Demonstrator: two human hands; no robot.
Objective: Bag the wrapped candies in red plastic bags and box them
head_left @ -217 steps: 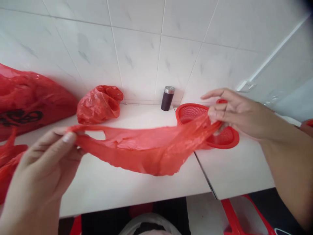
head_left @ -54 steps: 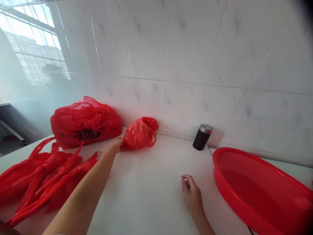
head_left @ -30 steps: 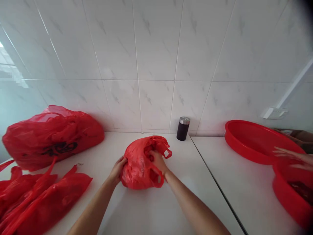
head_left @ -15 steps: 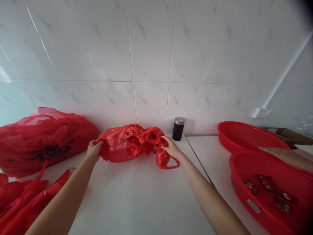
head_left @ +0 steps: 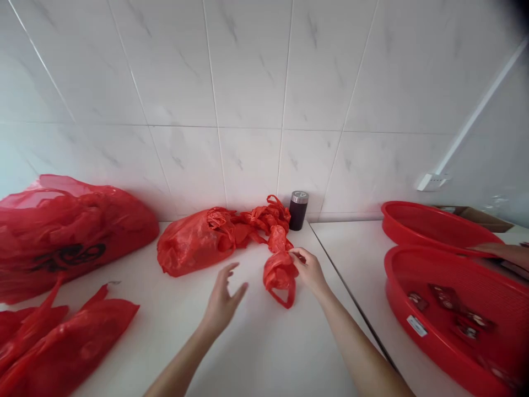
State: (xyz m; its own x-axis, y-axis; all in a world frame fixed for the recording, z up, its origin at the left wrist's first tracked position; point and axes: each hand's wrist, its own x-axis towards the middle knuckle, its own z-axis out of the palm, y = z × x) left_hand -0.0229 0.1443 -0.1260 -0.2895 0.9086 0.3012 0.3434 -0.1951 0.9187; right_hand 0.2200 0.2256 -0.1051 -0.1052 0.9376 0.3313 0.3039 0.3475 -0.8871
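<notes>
A crumpled red plastic bag (head_left: 280,271) with a loop handle lies on the white table, and my right hand (head_left: 308,270) pinches its upper right side. My left hand (head_left: 225,298) hovers to the left of that bag, fingers spread and nothing in them. Behind both hands, a bulging red plastic bag (head_left: 194,242) rests on its side near the wall. Its bunched, twisted part (head_left: 264,218) stretches right towards a dark tumbler (head_left: 298,210) with a silver lid. Whether the crumpled bag is joined to this bunch I cannot tell.
A large red bag (head_left: 74,237) with black print stands at the left, with more red bags (head_left: 82,342) in front. At right, a red basket (head_left: 413,342) holds several dark packets. Another person's hand (head_left: 496,251) is at the red basin (head_left: 397,226) behind it.
My left hand has let go of the bulging bag and moved right and nearer to me. My right hand has drawn the crumpled bag part slightly towards me. The other person's hand shifted right.
</notes>
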